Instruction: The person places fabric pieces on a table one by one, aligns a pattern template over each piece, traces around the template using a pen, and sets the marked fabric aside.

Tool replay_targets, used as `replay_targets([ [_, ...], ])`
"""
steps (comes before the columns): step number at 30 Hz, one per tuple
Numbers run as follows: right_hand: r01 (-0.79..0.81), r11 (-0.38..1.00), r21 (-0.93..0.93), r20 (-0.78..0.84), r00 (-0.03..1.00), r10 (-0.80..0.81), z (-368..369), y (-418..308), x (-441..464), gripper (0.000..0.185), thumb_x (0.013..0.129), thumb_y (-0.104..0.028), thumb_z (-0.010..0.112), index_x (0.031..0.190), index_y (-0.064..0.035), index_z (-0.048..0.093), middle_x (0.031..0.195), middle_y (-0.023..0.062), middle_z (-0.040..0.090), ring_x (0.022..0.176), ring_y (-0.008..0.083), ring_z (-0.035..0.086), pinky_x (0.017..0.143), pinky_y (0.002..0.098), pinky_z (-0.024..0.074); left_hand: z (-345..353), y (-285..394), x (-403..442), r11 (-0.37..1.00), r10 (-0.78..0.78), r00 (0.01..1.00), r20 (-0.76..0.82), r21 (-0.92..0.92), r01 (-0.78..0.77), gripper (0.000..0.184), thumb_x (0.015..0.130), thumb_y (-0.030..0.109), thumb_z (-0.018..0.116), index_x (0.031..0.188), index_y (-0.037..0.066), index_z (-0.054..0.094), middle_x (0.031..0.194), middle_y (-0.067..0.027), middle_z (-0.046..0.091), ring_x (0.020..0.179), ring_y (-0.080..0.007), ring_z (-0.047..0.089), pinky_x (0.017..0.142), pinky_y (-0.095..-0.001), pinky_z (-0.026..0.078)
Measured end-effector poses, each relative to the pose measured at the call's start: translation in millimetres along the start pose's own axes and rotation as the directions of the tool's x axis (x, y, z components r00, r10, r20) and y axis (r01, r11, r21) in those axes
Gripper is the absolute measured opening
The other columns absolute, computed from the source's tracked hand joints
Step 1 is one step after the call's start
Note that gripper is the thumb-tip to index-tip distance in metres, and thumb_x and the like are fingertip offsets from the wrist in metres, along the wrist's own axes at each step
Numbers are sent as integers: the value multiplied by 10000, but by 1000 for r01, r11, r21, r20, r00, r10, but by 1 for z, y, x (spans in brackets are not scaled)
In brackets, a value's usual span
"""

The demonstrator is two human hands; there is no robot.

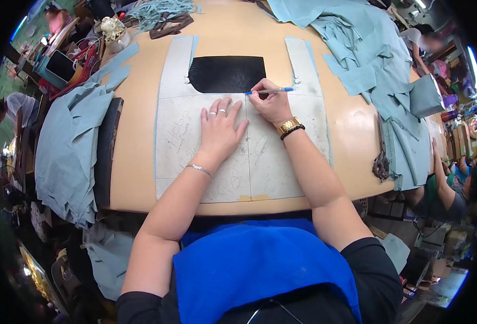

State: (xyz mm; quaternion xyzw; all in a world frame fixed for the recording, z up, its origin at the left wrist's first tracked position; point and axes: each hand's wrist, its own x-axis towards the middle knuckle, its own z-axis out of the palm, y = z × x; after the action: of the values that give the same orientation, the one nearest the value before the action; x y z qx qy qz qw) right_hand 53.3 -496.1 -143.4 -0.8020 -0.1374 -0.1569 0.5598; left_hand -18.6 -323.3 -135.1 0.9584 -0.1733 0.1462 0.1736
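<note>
A large off-white pattern template (292,173) with handwriting and ruled lines lies on the table. It has a U-shaped cutout at its far side, and light teal material (313,56) shows along its edges. Inside the cutout sits a black sheet (227,73). My left hand (220,128) presses flat on the template below the cutout, fingers spread. Between the fingers of my right hand (272,106) is a blue-and-white pen (283,90). Its tip is at the cutout's near edge, close to the center line.
Stacked teal sheets (68,143) sit at the left beside a dark board (109,154). More teal sheets (357,48) are heaped at the right. Teal scraps (157,12) lie at the far side of the tan table (352,146). Other people work around the edges of the view.
</note>
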Motion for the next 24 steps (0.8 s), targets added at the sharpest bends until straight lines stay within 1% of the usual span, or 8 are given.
replay_targets([
  [2,3,999,-51,-6,1000,-3,-1,-1,0,88,768,-100,666,760,-31,612,643,38,619,571,89,563,524,251,464,1,0,-1,1000,4,1000,-7,-4,-4,487,894,386,577,1307,131,539,1347,-122,472,1293,-296,404,1047,-583,294],
  [5,5,1000,-20,3,1000,-4,-1,-3,0,91,768,-109,667,767,-34,617,652,36,625,563,93,553,514,253,454,2,-1,-1,1000,8,1000,-21,15,-8,484,891,368,588,1308,128,536,1336,-119,485,1286,-295,414,1049,-575,297],
  [8,15,998,-59,5,1000,-15,-1,3,1,87,769,-104,663,763,-33,613,655,41,625,579,91,568,528,250,465,4,-11,1,998,33,999,21,-48,-32,462,886,343,605,1285,116,558,1334,-127,492,1283,-299,420,1054,-560,301],
  [11,-23,998,-64,8,1000,24,-1,-1,1,86,780,-114,669,797,-35,639,682,35,644,602,83,583,548,243,476,2,-33,5,975,50,995,91,-218,-30,471,859,379,647,1253,127,590,1338,-129,492,1285,-298,422,1058,-547,304],
  [14,-140,987,76,-79,986,146,-1,-8,3,118,791,-137,676,845,-32,667,717,29,665,625,78,597,568,238,485,-25,-33,4,998,-6,998,58,-56,9,511,823,455,677,1228,150,614,1345,-134,488,1289,-301,419,1066,-544,296],
  [17,-78,983,163,-116,988,98,4,9,3,159,802,-156,681,890,-23,680,716,22,673,622,78,599,572,240,486,-19,-37,2,1000,-12,999,42,-27,14,578,790,523,681,1235,161,609,1365,-131,476,1314,-300,395,1076,-570,279],
  [20,-154,988,-7,-37,987,154,-1,-7,-1,143,805,-144,673,870,-16,668,673,21,657,604,79,592,572,245,488,-19,-36,2,1000,-2,1000,27,-17,2,584,794,521,686,1249,166,596,1355,-126,477,1302,-302,404,1079,-558,270],
  [24,-123,985,-118,-14,992,122,-1,-10,-1,119,803,-130,664,834,-15,655,633,26,633,576,78,567,555,243,473,-19,-34,0,995,-92,996,22,51,91,716,756,605,676,1298,155,546,1383,-135,441,1336,-297,357,1067,-601,257],
])
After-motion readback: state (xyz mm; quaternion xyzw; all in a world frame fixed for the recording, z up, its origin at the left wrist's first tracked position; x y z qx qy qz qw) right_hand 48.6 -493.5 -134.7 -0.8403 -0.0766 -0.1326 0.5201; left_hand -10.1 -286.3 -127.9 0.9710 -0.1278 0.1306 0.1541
